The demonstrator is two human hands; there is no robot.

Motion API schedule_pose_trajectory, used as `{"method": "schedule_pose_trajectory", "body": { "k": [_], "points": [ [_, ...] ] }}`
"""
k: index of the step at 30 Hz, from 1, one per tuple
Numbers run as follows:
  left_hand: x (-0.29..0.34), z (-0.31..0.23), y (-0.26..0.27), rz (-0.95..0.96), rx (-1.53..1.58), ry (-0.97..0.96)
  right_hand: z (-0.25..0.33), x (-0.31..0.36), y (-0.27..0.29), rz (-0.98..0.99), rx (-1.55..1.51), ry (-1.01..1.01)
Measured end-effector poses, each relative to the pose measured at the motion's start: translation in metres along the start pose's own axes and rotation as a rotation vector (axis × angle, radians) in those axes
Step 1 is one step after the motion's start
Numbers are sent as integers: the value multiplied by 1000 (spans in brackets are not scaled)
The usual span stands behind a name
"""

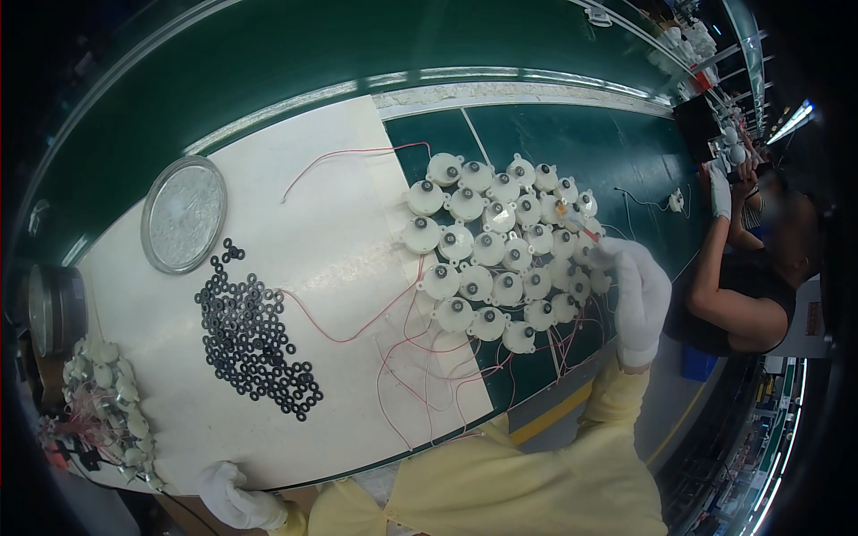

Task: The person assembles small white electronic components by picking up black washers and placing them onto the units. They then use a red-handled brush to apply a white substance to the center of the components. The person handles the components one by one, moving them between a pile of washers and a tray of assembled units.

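My right hand (642, 299), in a white glove, reaches over the right side of a cluster of round white plastic motor housings (488, 248). Its fingers are closed on a slim tool (587, 233) with a red and orange end, which points in among the housings. Most housings stand with a dark round piece at the centre facing up. Thin red and white wires (407, 357) trail from them toward me. My left hand (237, 497), also gloved, is curled at the table's near edge, away from the parts; I see nothing in it.
Black rings (250, 335) lie in a heap on the white sheet (357, 420). Behind them sits a round clear dish (185, 214). More wired housings (107, 402) are piled at far left, near a dark round tin (55, 308). Another person (746, 268) works at right, beside a lone wired part (677, 200).
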State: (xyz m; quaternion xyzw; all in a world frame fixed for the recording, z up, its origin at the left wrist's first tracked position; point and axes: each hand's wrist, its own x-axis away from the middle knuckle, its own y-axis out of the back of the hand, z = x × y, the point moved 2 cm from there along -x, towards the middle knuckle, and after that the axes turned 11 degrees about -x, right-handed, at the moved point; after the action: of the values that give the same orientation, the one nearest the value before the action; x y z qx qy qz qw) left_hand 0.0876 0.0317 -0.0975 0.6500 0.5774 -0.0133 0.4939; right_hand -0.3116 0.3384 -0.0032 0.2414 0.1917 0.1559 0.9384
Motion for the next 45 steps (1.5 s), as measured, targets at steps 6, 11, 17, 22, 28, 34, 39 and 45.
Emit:
{"method": "schedule_pose_trajectory", "body": {
  "k": [6, 11, 17, 22, 28, 34, 39, 45],
  "points": [
    [-4, -9, -2, -10, -26, -61, 8, -1, 3, -1, 17, 46],
    [-3, -5, 1, 9, -55, -104, 1, -7, 2, -6, 37, 86],
    [1, 3, -2, -17, -9, -6, 5, -2, 5, 17, 78, 49],
    [-3, -7, -1, 0, -19, -40, 9, 0, 5, -23, -53, 90],
    [-2, -3, 2, 1, -28, -40, 18, -22, -13, 54, -114, 97],
    [0, -4, -2, -18, -3, -5, 21, -48, -27, 175, -132, 47],
    [-1, 0, 0, -10, 8, -124, 15, -51, -30, 178, -183, 25],
    [-3, -2, 0, -21, 4, -134, 1, -54, -14, 29, -168, -27]
  ]
}}
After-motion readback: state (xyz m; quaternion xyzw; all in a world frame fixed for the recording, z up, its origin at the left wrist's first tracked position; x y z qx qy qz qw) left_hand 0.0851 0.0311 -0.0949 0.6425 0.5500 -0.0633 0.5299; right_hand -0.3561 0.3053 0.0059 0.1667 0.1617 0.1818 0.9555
